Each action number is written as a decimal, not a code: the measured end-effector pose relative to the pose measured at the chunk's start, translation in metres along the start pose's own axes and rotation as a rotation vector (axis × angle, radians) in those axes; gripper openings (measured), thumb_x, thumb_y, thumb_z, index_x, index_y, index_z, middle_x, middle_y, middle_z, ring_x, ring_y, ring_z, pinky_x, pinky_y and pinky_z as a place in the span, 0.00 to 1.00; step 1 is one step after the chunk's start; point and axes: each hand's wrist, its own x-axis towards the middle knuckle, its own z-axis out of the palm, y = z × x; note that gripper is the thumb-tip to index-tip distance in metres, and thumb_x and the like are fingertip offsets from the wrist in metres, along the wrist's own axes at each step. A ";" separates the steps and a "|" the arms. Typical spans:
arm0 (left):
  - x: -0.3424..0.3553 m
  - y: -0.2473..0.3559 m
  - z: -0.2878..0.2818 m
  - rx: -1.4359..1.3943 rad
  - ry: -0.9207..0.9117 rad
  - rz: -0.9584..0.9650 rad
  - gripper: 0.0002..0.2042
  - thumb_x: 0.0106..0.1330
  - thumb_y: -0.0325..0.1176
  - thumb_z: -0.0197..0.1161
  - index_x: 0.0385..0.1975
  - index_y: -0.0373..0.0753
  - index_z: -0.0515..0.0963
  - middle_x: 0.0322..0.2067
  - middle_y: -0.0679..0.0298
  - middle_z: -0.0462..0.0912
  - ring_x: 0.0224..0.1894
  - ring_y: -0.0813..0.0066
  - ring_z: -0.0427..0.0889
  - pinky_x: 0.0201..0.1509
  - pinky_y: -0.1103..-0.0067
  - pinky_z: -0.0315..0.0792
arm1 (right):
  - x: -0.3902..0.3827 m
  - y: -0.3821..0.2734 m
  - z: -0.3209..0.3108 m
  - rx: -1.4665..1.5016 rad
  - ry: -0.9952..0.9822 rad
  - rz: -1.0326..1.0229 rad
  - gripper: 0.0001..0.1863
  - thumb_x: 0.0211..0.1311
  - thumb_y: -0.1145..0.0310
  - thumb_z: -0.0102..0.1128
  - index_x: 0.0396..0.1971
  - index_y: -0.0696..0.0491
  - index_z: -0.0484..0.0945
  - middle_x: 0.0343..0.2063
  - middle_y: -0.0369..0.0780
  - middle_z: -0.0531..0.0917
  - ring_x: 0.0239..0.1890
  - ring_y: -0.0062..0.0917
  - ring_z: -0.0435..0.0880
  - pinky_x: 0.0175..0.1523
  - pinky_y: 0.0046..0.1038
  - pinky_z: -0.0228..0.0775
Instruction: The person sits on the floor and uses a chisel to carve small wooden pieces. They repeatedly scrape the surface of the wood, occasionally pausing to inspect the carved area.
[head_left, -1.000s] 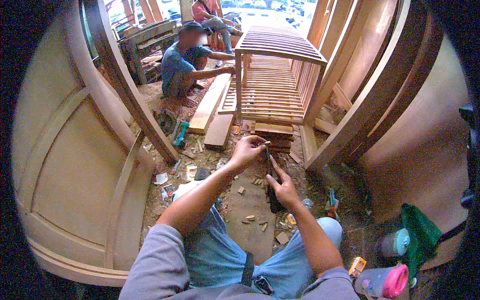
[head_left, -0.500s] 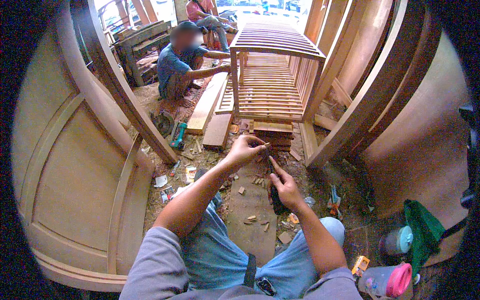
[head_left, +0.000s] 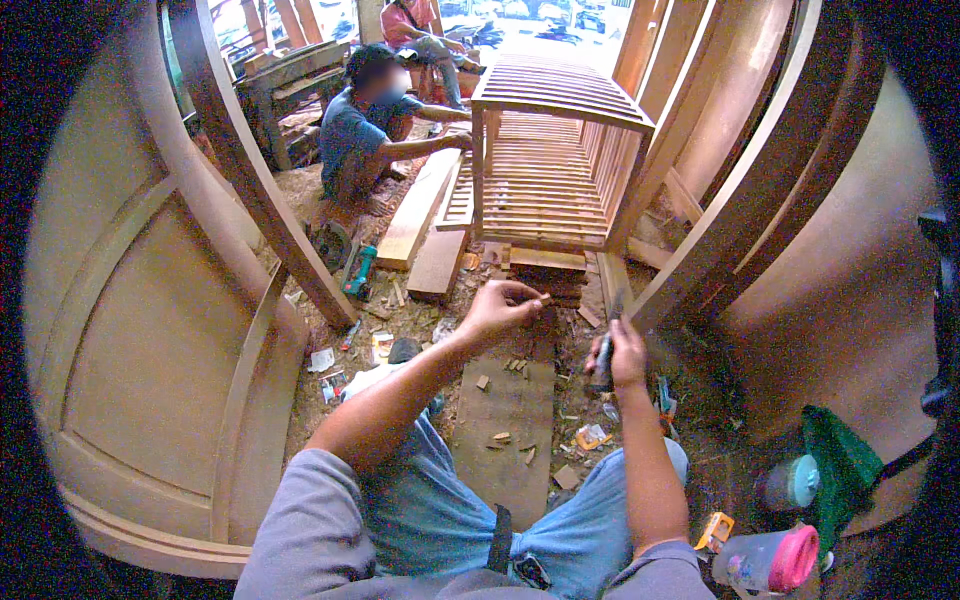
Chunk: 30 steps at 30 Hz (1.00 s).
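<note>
Pinched between the fingertips of my left hand [head_left: 500, 310] is a small pale wood piece [head_left: 543, 299], held over the littered floor. My right hand [head_left: 625, 355] grips a dark-handled tool [head_left: 604, 368], apparently bladed; its upper part is blurred, and it is apart from the wood piece, off to the right. Below both hands lies a flat board [head_left: 500, 420] on the floor, with several small chips [head_left: 482, 383] scattered on it, between my denim-covered legs.
A co-worker [head_left: 355, 150] squats by a slatted wooden frame [head_left: 545, 175]; another person [head_left: 420, 45] sits behind. Planks [head_left: 415, 210] and a teal power tool [head_left: 362, 270] lie ahead. Panels [head_left: 140, 350] and posts [head_left: 720, 230] flank me. Containers [head_left: 760, 560] stand at lower right.
My right hand has swung right with the dark tool, away from my left hand, which has dropped slightly and still pinches the small wood piece.
</note>
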 end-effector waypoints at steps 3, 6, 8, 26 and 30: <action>0.002 0.003 -0.010 -0.172 0.040 -0.243 0.14 0.57 0.39 0.65 0.34 0.33 0.82 0.28 0.61 0.84 0.30 0.77 0.80 0.36 0.79 0.73 | -0.014 0.014 0.026 -0.366 -0.183 -0.059 0.20 0.66 0.66 0.48 0.57 0.53 0.66 0.20 0.39 0.78 0.16 0.23 0.76 0.21 0.26 0.71; 0.001 0.004 -0.019 -0.140 0.105 -0.224 0.14 0.58 0.40 0.65 0.33 0.33 0.82 0.26 0.62 0.84 0.26 0.78 0.79 0.31 0.81 0.73 | -0.026 0.014 0.050 -0.596 -0.333 -0.123 0.25 0.65 0.67 0.51 0.62 0.51 0.62 0.38 0.40 0.82 0.36 0.22 0.80 0.42 0.24 0.73; 0.000 0.004 -0.023 -0.083 0.119 -0.165 0.14 0.57 0.40 0.66 0.32 0.33 0.82 0.26 0.62 0.83 0.25 0.79 0.79 0.29 0.81 0.73 | -0.033 0.010 0.059 -0.560 -0.420 -0.149 0.24 0.64 0.65 0.53 0.60 0.47 0.66 0.48 0.39 0.77 0.49 0.23 0.73 0.56 0.26 0.62; -0.001 0.017 -0.018 -0.147 -0.044 -0.217 0.17 0.54 0.44 0.67 0.32 0.34 0.83 0.27 0.62 0.84 0.29 0.78 0.80 0.36 0.80 0.73 | -0.009 0.002 0.029 0.042 0.166 0.055 0.12 0.69 0.59 0.43 0.40 0.52 0.66 0.14 0.40 0.72 0.09 0.29 0.72 0.14 0.31 0.68; 0.005 0.005 -0.018 -0.052 0.057 -0.293 0.17 0.55 0.43 0.67 0.32 0.33 0.83 0.28 0.59 0.84 0.31 0.76 0.81 0.38 0.79 0.73 | -0.018 0.015 0.037 -0.286 -0.236 0.002 0.22 0.67 0.63 0.47 0.60 0.47 0.62 0.17 0.39 0.74 0.13 0.24 0.73 0.17 0.28 0.68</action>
